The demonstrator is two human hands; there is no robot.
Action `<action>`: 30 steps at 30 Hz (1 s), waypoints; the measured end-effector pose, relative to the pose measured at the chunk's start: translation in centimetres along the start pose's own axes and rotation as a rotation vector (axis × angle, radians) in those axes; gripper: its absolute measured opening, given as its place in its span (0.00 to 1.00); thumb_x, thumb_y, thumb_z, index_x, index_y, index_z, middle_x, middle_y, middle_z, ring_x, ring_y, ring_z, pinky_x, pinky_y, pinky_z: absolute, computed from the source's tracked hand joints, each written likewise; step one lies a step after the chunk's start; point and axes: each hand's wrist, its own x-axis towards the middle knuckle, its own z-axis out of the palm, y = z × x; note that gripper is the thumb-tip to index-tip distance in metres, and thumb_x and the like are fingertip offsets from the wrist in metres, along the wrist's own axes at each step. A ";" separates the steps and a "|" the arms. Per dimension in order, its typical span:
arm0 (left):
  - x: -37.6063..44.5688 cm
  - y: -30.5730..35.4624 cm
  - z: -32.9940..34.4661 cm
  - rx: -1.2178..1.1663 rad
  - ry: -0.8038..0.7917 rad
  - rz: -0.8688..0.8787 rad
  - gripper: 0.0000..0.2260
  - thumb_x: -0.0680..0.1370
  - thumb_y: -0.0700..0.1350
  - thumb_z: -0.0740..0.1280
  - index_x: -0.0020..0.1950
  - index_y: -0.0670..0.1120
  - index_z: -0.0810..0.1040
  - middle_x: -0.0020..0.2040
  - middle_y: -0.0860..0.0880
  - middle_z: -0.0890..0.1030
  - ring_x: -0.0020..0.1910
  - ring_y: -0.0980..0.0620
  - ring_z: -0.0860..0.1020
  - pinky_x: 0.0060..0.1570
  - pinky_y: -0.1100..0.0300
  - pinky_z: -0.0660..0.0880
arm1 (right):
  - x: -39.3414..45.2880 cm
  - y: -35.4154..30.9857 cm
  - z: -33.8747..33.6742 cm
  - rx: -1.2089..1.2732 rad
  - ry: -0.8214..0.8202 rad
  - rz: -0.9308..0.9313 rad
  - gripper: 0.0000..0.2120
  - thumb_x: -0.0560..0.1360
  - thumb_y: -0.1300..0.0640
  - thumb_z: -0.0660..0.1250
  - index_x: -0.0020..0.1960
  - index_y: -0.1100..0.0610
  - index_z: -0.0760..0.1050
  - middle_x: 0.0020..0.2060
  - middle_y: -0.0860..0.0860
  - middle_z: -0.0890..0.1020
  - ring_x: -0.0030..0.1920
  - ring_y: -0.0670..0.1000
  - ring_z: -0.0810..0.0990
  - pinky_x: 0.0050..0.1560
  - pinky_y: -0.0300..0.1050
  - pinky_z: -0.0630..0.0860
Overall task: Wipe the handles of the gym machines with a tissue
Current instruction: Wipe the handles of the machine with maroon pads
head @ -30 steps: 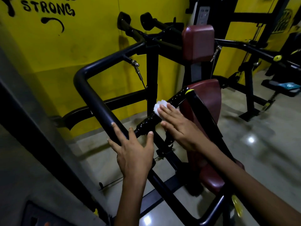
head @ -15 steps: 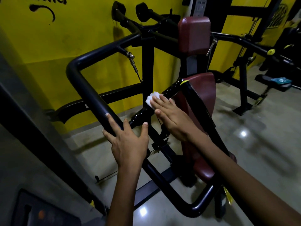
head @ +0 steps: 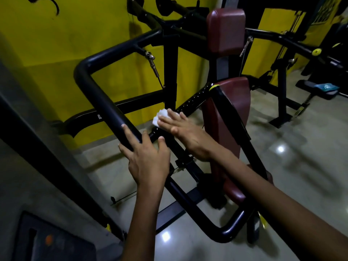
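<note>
Black steel tubing fills the view: a thick, rounded black machine frame bar (head: 105,102) bends into a large loop in front of a bright yellow wall (head: 47,49). The left hand (head: 148,159) rests flat on the lower stretch of this bar, fingers straight and spread, thumb on the near side, not curled round it. Just beyond, the right hand (head: 180,129) presses a small crumpled white tissue (head: 161,116) against a slim black ribbed handle (head: 190,104) that slants up to the right. Its fingers lie straight and close together over the tissue, which shows at the fingertips. The two hands are near each other but apart. The handle's upper end, marked with a yellow tip, meets a dark maroon padded seat back (head: 231,113) standing upright, with a matching maroon padded headrest (head: 226,29) above it. A thin steel cable with a metal clip (head: 151,61) hangs from the frame bar. The glossy grey tiled floor (head: 301,166) reflects ceiling lights. More black gym equipment (head: 282,59) stands at the far right.
</note>
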 end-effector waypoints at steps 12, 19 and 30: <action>0.5 -0.4 -0.2 -0.274 0.039 -0.051 0.25 0.82 0.51 0.53 0.78 0.51 0.50 0.78 0.53 0.38 0.76 0.44 0.47 0.69 0.46 0.59 | -1.5 0.7 0.8 -0.289 -0.089 -0.114 0.32 0.75 0.34 0.32 0.74 0.48 0.46 0.74 0.43 0.48 0.74 0.41 0.39 0.73 0.38 0.36; 0.5 -0.4 -0.3 -0.301 0.050 -0.053 0.26 0.82 0.54 0.51 0.78 0.50 0.49 0.78 0.51 0.40 0.76 0.44 0.48 0.69 0.47 0.58 | -0.3 -0.2 1.2 -0.452 -0.116 -0.132 0.30 0.75 0.36 0.33 0.74 0.47 0.41 0.74 0.43 0.44 0.75 0.44 0.38 0.74 0.44 0.35; 0.2 -0.4 -0.3 -0.302 0.067 -0.028 0.28 0.80 0.60 0.46 0.78 0.50 0.53 0.78 0.50 0.41 0.76 0.45 0.47 0.70 0.46 0.58 | 0.3 -0.6 1.8 -0.510 -0.035 -0.121 0.34 0.74 0.36 0.27 0.74 0.46 0.50 0.75 0.45 0.56 0.76 0.48 0.45 0.75 0.50 0.38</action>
